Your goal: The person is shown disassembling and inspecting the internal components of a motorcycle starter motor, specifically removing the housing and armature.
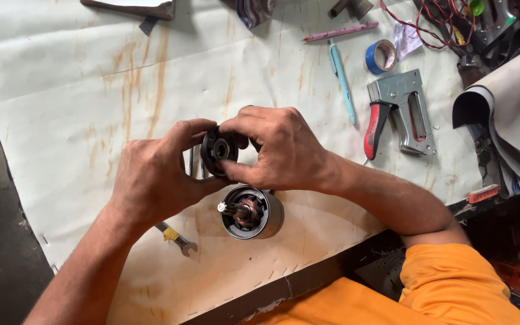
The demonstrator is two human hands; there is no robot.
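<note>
Stained pale sheeting covers the tabletop point(79, 108), stapled along its near edge, with tools scattered toward the far side: a stapler gun point(399, 111) with a red handle, a roll of blue tape point(381, 56), a light blue pen point(342, 81), a pink marker point(339, 31) and a tangle of red wires point(431, 27). A small spanner point(176, 238) lies near the front edge.

From the head camera, both hands meet at the middle. The left hand point(151, 180) and the right hand point(281, 147) each pinch a round black end cap point(219, 148) with a bearing at its centre, held just above the motor body point(253, 212), whose shaft and copper windings face the camera. Each grip is closed on the cap's rim. Judging by this, the cap is being turned and lined up with the housing; the next move would call for squaring its bearing to the shaft before pressing down
</note>
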